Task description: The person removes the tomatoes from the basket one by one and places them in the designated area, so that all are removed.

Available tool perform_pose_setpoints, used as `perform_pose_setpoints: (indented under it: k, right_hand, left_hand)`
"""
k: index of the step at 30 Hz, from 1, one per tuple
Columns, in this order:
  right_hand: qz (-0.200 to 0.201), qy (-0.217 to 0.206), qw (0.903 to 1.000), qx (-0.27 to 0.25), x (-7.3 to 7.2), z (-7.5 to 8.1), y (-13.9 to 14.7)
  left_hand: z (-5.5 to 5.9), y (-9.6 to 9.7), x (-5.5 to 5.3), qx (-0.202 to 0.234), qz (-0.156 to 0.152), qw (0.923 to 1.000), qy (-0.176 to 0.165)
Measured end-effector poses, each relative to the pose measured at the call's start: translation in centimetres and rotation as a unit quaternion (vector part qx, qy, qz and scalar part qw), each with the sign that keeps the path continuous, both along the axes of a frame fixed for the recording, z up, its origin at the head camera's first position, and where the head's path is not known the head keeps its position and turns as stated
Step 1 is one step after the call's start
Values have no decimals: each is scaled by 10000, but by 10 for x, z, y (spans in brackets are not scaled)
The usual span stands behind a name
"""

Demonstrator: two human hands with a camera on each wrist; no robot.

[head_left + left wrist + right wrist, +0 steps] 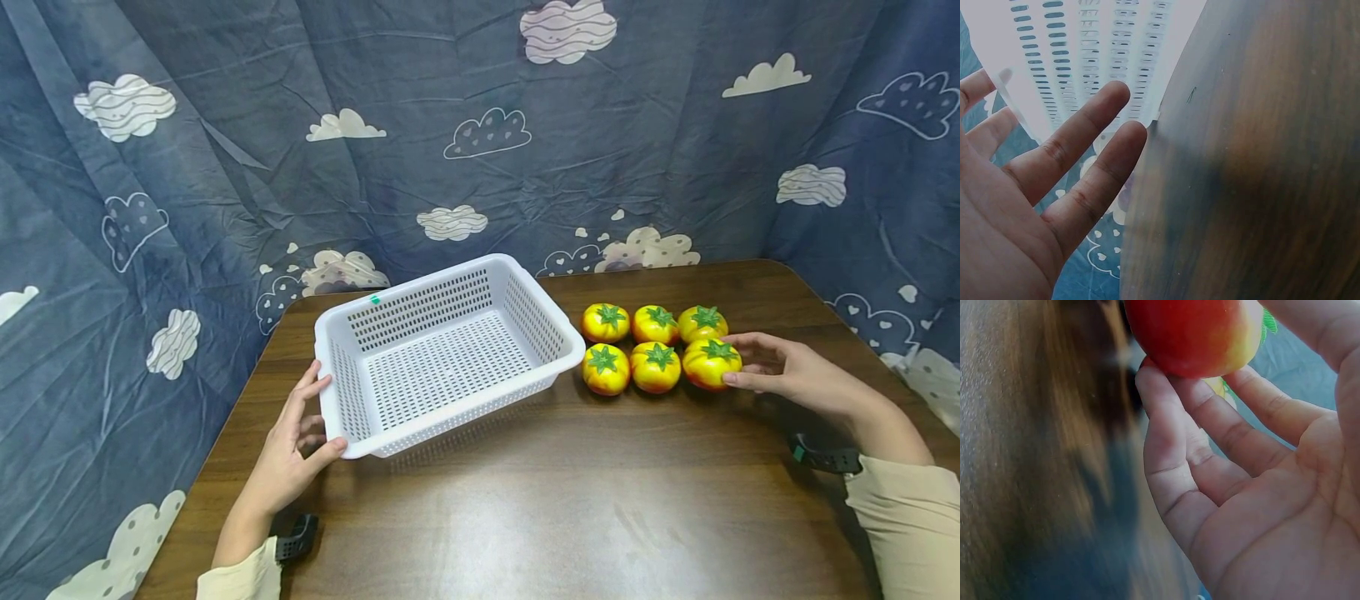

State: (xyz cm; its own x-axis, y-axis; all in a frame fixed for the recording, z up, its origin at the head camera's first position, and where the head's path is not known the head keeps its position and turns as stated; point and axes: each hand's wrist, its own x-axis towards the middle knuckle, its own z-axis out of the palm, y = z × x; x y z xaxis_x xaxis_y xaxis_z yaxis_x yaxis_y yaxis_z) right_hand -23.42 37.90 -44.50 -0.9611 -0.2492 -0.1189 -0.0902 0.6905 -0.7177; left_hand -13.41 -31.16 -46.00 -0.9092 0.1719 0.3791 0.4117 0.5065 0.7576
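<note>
In the head view, a white perforated plastic basket (450,358) sits at an angle on the left part of the table. My left hand (292,433) grips its left rim, thumb over the near corner and fingertips farther up the side. The left wrist view shows two straight fingers (1094,169) beside the basket's slotted wall (1091,56). At the right, my right hand (795,375) holds a yellow-red toy tomato (711,365) with a green star-shaped top between thumb and fingers. Its red underside (1191,337) rests against the fingertips in the right wrist view.
Several more toy tomatoes (656,367) stand in two rows right of the basket, the nearest ones close to its right corner. Brown wood table (525,517) spreads in front. A dark blue cloud-patterned curtain (405,75) hangs behind and at both sides.
</note>
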Motion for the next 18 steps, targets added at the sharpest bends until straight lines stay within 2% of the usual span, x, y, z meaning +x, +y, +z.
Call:
perform_pose_setpoints:
  k: [9,18]
  right_hand:
    - [124,-231,9997,24,0,-8,2]
    - [203,-94,9997,-15,1,-12,1]
  left_hand:
    - [1,1,1,14,-5,10000,-20]
    - [1,1,1,-51,26,10000,-26]
